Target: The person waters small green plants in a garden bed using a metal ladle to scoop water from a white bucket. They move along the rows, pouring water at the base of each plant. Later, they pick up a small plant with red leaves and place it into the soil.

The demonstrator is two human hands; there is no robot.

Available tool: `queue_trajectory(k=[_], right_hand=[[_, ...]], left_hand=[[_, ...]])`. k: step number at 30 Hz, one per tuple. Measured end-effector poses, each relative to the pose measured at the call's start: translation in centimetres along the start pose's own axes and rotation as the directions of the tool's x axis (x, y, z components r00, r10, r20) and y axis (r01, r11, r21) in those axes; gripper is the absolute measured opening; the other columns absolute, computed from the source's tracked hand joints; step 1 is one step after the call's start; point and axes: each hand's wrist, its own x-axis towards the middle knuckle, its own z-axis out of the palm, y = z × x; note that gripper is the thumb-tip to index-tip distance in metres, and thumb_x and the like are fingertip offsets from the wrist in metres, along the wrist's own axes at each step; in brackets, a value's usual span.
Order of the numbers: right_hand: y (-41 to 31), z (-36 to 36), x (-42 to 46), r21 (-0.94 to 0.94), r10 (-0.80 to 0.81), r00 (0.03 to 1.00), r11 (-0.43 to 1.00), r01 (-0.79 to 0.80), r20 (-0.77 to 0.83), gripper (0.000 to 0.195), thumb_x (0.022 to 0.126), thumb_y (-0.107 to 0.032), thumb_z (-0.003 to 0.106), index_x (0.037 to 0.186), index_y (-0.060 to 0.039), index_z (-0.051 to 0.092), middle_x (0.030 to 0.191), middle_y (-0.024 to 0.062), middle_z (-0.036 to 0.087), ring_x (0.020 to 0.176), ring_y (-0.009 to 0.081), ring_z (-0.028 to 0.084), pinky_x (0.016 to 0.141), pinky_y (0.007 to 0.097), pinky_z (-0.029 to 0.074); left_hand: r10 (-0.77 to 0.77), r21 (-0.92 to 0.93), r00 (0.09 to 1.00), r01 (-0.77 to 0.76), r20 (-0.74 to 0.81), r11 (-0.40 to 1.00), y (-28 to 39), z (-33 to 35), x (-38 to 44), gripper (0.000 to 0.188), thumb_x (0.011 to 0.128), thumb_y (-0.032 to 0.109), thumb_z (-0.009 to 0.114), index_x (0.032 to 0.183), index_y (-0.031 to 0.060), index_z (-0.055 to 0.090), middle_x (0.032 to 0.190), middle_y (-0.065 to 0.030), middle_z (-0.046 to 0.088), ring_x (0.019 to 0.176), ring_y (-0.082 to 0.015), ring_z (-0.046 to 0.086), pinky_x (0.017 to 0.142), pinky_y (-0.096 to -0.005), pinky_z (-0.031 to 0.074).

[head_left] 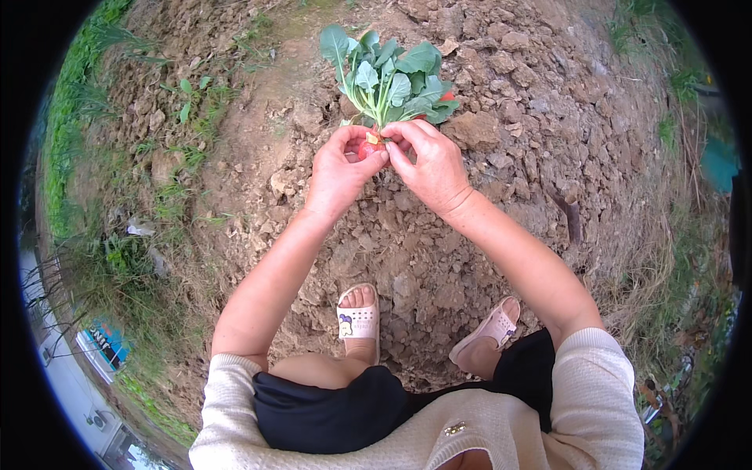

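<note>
A bunch of leafy green seedlings (385, 82) fans out away from me, its pale stems gathered at the base. Red wrapping (371, 149), thin like plastic, surrounds the bottom of the bunch and has a small yellowish piece on it. My left hand (338, 167) grips this wrapped base, thumb in front and fingers curled behind. From the other side, my right hand (432, 164) pinches at the stem base with thumb and forefinger. What exactly lies between those fingertips is too small to tell. More red material (447, 96) shows behind the leaves at right.
Cloddy brown soil (423, 258) spreads under and around my sandaled feet (358, 314). Grass and weeds (197, 123) grow at left, with a pale plastic scrap (141, 227). A dark stick-like piece (571, 217) lies at right. Dry grass (646, 258) borders the right side.
</note>
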Motion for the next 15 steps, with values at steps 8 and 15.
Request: queue_trajectory(k=[8,15], right_hand=[[0.3,0.2,0.7,-0.028,-0.057,0.996,0.998,0.059,0.075,0.014,0.076,-0.015,0.064,0.086,-0.0078,0.058,0.079,0.0088,0.060,0.070,0.0266,0.061,0.063,0.0346,0.051],[0.8,-0.3,0.8,0.514,0.244,0.922,0.773,-0.372,0.299,0.011,0.080,-0.008,0.063,0.083,-0.0010,0.056,0.078,0.0039,0.060,0.068,0.0107,0.060,0.064,0.0259,0.050]], left_hand=[[0.259,0.221,0.966,-0.251,-0.010,0.942,-0.4,-0.2,-0.3,0.032,0.074,0.007,0.072,0.100,0.0015,0.055,0.085,-0.0008,0.057,0.073,-0.0076,0.053,0.071,-0.0224,0.048],[-0.020,-0.212,0.953,0.087,0.302,0.973,1.5,-2.2,-0.3,0.025,0.081,0.013,0.068,0.101,0.0049,0.055,0.091,-0.0004,0.057,0.078,-0.0079,0.054,0.073,-0.0233,0.047]])
